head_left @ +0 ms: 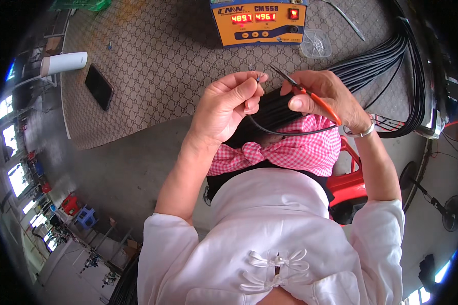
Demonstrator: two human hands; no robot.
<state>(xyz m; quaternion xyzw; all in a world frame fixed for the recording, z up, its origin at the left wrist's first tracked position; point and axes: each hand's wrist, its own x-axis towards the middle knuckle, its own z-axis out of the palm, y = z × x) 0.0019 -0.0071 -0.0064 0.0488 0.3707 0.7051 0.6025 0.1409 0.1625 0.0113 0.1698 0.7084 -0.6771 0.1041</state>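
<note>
Pinching a thin black wire (pixel 269 131), the left hand (pixel 224 109) hid its tip. The right hand (pixel 325 96) gripped orange-handled cutters (pixel 310 95) — an orange box (pixel 258 23) stood cropped above.

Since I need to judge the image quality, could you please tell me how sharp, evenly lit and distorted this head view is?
Head view: strong fisheye, black rim at the corners, the patterned table mat bends outward; daylight is soft and even; the left hand, right hand and thin black wire are sharp; the orange device's red display glows but stays legible; the windows at the left edge are blown out.
</note>
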